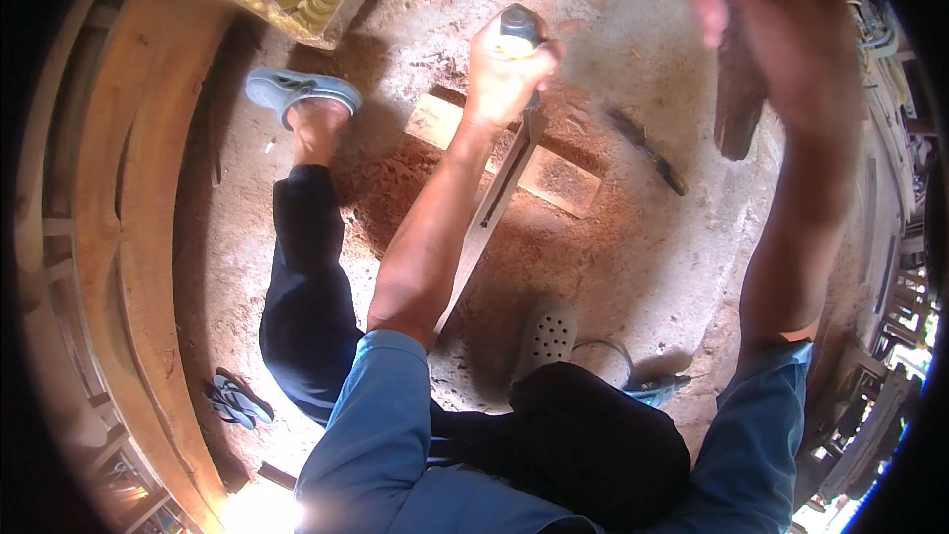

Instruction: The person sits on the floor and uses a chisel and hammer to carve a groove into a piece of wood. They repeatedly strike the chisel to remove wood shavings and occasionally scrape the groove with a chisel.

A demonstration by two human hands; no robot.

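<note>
A person in blue sleeves works over a dusty workshop floor [652, 277], the left hand [499, 79] clamped around the dark-capped handle of what looks like a chisel [519, 22], its shaft appearing to meet the far part of a narrow wooden strip [469, 262]. The right hand [781, 30], blurred and well apart from the chisel, seems closed on a dark wooden block [739, 104], though the exact grip is lost in the blur. The strip, with a dark slot [506, 176] along its upper face, runs from below the left hand toward the person's lap, crossing a short pale board [561, 181] amid reddish wood dust.

Good work here likely depends on a steady left hand: the edge in line with the slot, the shaft at a constant angle, the fingers low enough to leave the cap bare. Short, square blows would seem safer than heavy ones, which could split the thin wood beside the slot or glance onto the knuckles. The strip should sit firmly on the board so that blows bite rather than bounce. A second slim tool [654, 155] with a yellow end lies on the floor to the right, best kept clear of the feet
</note>
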